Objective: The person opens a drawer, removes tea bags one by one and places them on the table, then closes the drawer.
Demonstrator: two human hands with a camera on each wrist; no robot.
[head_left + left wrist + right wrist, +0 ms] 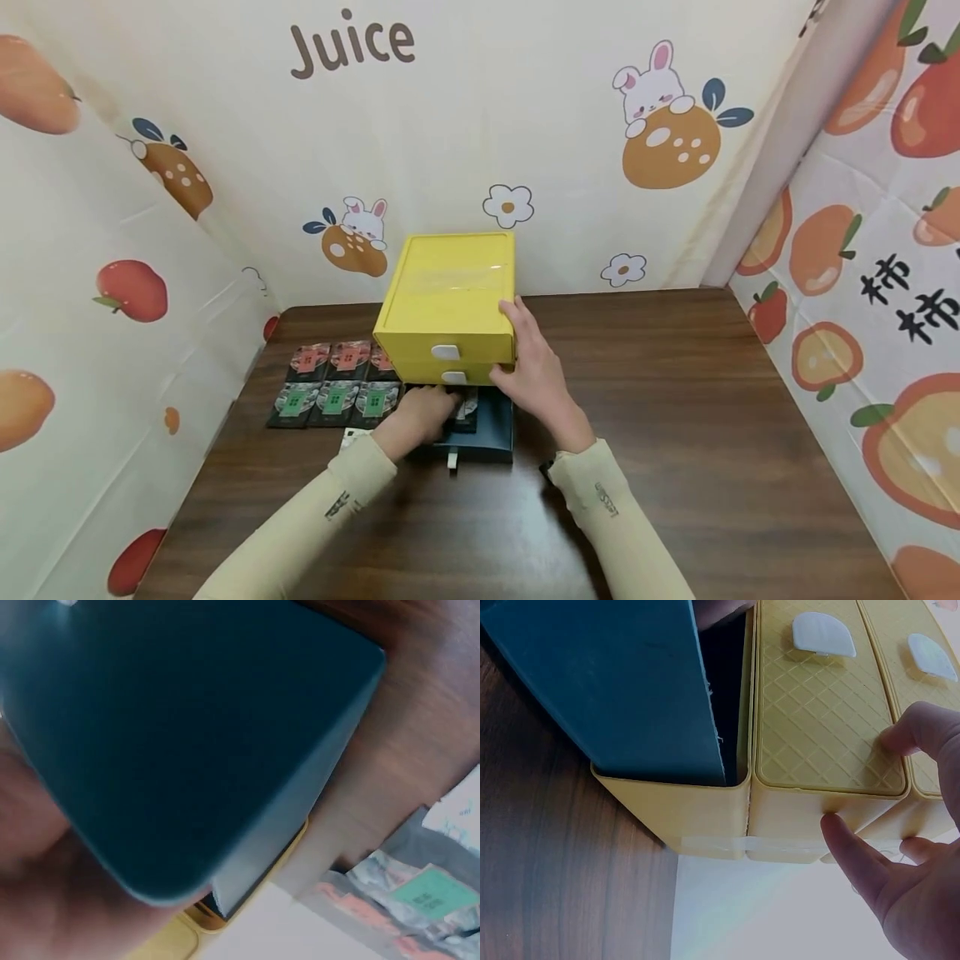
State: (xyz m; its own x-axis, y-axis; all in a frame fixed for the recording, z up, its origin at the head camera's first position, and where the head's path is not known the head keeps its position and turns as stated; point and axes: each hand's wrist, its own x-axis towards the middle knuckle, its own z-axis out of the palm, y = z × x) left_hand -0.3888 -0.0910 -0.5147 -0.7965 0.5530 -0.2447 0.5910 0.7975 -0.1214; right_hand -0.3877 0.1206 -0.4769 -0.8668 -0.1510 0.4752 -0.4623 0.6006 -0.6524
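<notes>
A yellow drawer box [450, 283] with white pull tabs stands at the back of the table. Its dark blue bottom drawer [495, 425] is pulled out towards me, its front filling much of the left wrist view. My left hand [426, 412] reaches down into this drawer beside a dark packet [467, 414]; its fingertips are hidden, and I cannot tell whether they grip anything. With the thumb on the front and fingers along the side, my right hand [536, 375] holds the box's right front corner. The right wrist view shows its fingertips [836, 825] against the yellow side.
Left of the box lie dark packets with red labels [348, 357] in a back row and green labels [333, 402] in a front row. A small white item [352, 437] sits nearer me. Fruit-printed cloths hang behind and at both sides of the wooden table [712, 433].
</notes>
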